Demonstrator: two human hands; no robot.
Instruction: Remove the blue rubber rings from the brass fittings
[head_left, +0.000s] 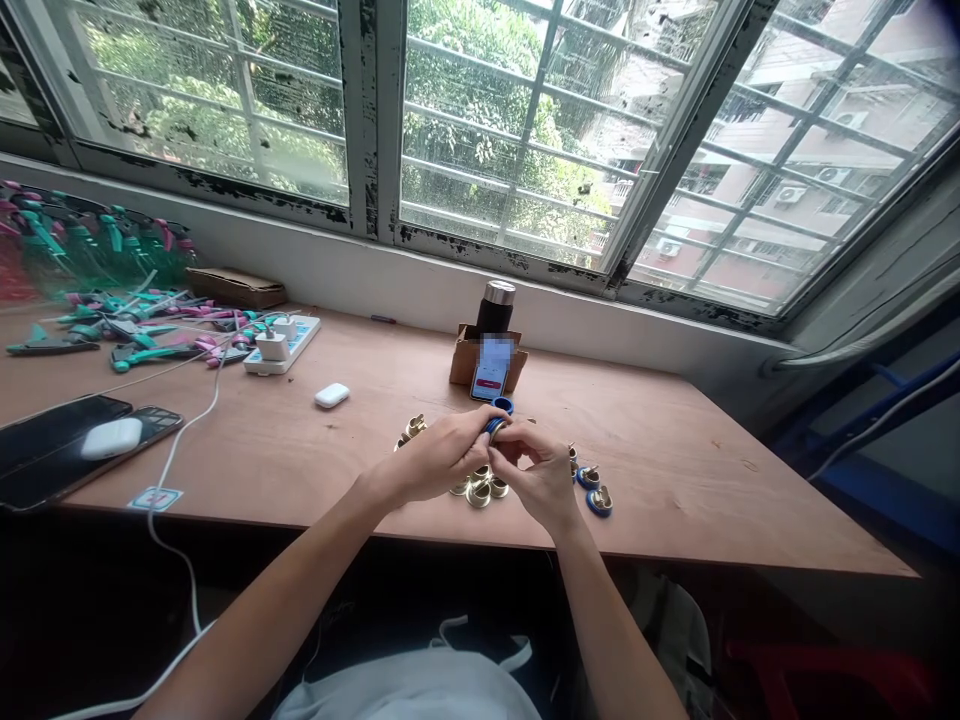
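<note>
My left hand (457, 445) and my right hand (536, 465) meet above the table, their fingers closed around one small round piece (495, 427) with a blue ring and a gold-coloured metal edge. The fingertips cover part of it. Just behind them is another blue ring (502, 405). Beneath the hands lie several gold-coloured metal pieces (478, 492), and more gold-coloured pieces (415, 426) show past my left hand. To the right of my right hand rest several gold-coloured pieces with blue rings (599, 501).
A lit phone (491, 368) leans on a cardboard box (463, 358) holding a black bottle (495, 310). Leftward are a white earbud case (332, 395), a power strip (300, 345), dark phones (67, 440), a white cable (184, 430) and a heap of pink-and-teal spray heads (142, 330).
</note>
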